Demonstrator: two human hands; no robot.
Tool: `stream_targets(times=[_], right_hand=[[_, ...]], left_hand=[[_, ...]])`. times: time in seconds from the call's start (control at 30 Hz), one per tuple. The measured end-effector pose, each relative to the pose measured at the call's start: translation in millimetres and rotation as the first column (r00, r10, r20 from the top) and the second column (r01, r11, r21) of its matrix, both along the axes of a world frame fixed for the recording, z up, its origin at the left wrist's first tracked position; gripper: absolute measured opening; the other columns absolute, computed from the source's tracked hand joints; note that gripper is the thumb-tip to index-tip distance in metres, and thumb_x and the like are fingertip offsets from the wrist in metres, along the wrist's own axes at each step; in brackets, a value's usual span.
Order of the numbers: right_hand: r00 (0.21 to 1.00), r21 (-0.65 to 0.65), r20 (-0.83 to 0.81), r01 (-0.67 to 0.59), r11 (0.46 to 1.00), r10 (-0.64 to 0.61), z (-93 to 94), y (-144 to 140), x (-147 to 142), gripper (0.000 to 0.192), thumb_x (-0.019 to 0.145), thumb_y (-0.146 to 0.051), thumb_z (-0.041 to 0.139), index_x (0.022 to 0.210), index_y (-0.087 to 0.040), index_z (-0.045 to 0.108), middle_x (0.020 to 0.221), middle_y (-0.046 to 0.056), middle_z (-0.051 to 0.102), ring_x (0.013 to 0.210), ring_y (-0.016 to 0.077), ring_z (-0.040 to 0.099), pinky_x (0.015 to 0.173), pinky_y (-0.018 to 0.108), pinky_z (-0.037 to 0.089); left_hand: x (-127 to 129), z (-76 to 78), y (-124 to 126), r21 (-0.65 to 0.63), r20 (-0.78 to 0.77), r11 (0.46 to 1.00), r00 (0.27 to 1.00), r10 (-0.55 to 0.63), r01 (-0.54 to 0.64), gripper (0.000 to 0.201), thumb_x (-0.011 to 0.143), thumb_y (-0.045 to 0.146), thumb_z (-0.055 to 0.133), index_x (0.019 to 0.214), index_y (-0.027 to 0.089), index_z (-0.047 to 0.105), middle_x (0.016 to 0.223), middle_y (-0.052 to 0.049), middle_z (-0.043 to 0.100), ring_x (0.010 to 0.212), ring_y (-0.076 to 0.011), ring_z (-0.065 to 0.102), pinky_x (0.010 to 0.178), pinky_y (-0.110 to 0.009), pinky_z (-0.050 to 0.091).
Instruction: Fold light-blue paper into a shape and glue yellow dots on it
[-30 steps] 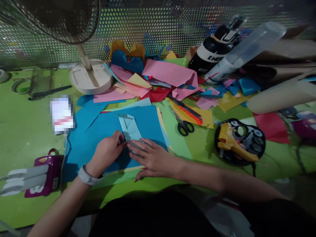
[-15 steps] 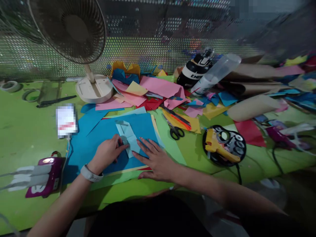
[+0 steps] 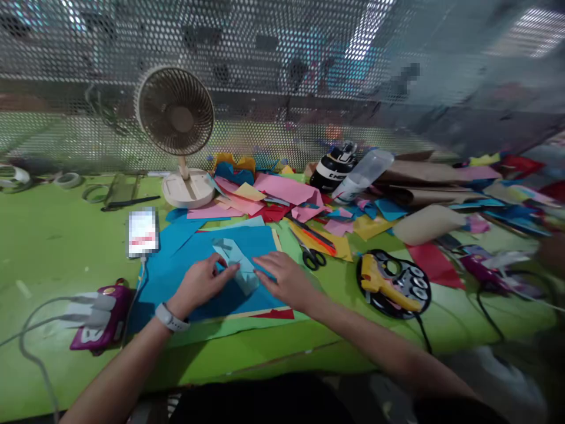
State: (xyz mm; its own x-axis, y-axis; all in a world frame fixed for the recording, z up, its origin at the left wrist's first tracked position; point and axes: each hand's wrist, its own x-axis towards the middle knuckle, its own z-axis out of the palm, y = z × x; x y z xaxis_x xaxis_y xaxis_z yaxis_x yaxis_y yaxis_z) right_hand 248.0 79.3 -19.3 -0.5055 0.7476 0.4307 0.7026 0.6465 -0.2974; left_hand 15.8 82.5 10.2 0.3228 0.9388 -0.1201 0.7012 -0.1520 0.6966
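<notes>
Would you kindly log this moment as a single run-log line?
left hand: pinching light blue folded paper | right hand: flat, pressing paper | under: blue sheet | nearby: scissors, phone

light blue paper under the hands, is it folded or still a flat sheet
Folded. The light blue paper shows creases and layered flaps, lying on the blue sheet between the left hand and right hand.

Craft workshop, coloured paper scraps [image 3: 282,191], scissors [image 3: 312,255], glue gun [image 3: 388,285]

A single head-worn camera looks forward and down, close over the green table [image 3: 53,235].
</notes>
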Motion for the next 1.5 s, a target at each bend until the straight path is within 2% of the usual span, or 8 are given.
stream_targets(times=[0.3,0.43,0.63,0.8,0.97,1.17,1.37,1.5], right_hand=[[0.991,-0.447,-0.13,-0.023,0.894,-0.04,19.4,95,-67,0.057,0.076,-0.029,0.073,0.131,-0.019,0.058,0.077,0.001,0.07,0.072,0.0188,0.064,0.068,0.027,0.046],[0.973,-0.462,-0.229,-0.083,0.883,-0.028,16.2,106,-81,0.028,0.085,-0.029,0.063,0.108,-0.017,0.071,0.07,0.002,0.069,0.063,0.0168,0.064,0.066,0.027,0.048],[0.888,-0.504,-0.447,-0.149,0.851,-0.11,12.0,85,-25,0.039,0.088,-0.03,0.049,0.123,-0.014,0.056,0.084,0.006,0.071,0.073,0.0163,0.069,0.07,0.029,0.055],[0.712,-0.611,-0.687,-0.462,0.643,-0.142,-6.0,42,26,0.045,0.08,-0.034,0.059,0.12,-0.016,0.058,0.099,0.011,0.071,0.079,0.0184,0.071,0.069,0.033,0.057],[0.823,-0.759,-0.484,-0.227,0.61,-0.296,-4.7,26,47,0.04,0.085,-0.043,0.052,0.108,-0.014,0.067,0.05,-0.004,0.057,0.036,0.0095,0.049,0.038,0.02,0.039],[0.984,-0.397,-0.05,0.14,0.907,-0.173,6.7,34,31,0.063,0.079,-0.053,0.061,0.127,-0.012,0.055,0.068,0.0,0.064,0.054,0.0159,0.059,0.052,0.026,0.042],[0.978,0.052,0.148,0.137,0.989,-0.143,-20.3,25,10,0.047,0.092,-0.022,0.044,0.139,-0.017,0.047,0.088,0.007,0.073,0.064,0.0179,0.063,0.058,0.028,0.045],[0.993,0.37,0.104,0.015,0.929,-0.057,-18.8,20,9,0.063,0.091,-0.014,0.048,0.15,-0.012,0.026,0.069,0.003,0.065,0.057,0.0182,0.056,0.057,0.032,0.043]], left_hand=[[21,-6.1,-18,0.007,-0.177,0.968,0.953,-0.247,0.252,0.019,0.086,0.027,0.05,0.075,0.021,0.064,0.061,0.0,0.065,0.056,-0.0157,0.059,0.053,-0.024,0.032],[2,7.9,-13,0.089,-0.234,0.969,0.95,-0.206,0.232,0.023,0.087,0.023,0.046,0.089,0.024,0.069,0.068,-0.001,0.071,0.063,-0.0183,0.065,0.055,-0.024,0.037],[-34,28.9,0,0.258,-0.388,0.964,0.92,0.048,0.058,0.044,0.08,0.015,0.044,0.117,0.023,0.066,0.117,-0.006,0.071,0.097,-0.0262,0.07,0.076,-0.033,0.051],[-45,29.2,1,0.233,-0.469,0.958,0.883,-0.037,0.164,0.052,0.078,0.017,0.045,0.128,0.017,0.061,0.136,-0.011,0.058,0.113,-0.0312,0.064,0.086,-0.042,0.055],[-43,20.7,2,0.206,-0.5,0.949,0.859,-0.107,0.238,0.047,0.074,0.018,0.053,0.118,0.018,0.067,0.138,-0.012,0.057,0.123,-0.0326,0.056,0.1,-0.047,0.048],[-40,11.5,8,0.259,-0.484,0.943,0.873,-0.062,0.21,0.041,0.088,0.04,0.051,0.118,0.017,0.066,0.134,-0.015,0.06,0.121,-0.0337,0.058,0.096,-0.048,0.051],[-35,-7.8,8,0.379,-0.448,0.913,0.893,0.039,0.151,0.051,0.09,0.047,0.05,0.132,0.017,0.053,0.136,-0.016,0.058,0.121,-0.0319,0.058,0.095,-0.044,0.053],[-33,-17.4,9,0.492,-0.396,0.859,0.915,0.079,0.139,0.062,0.091,0.048,0.049,0.141,0.012,0.04,0.141,-0.021,0.051,0.13,-0.0334,0.05,0.1,-0.046,0.048]])
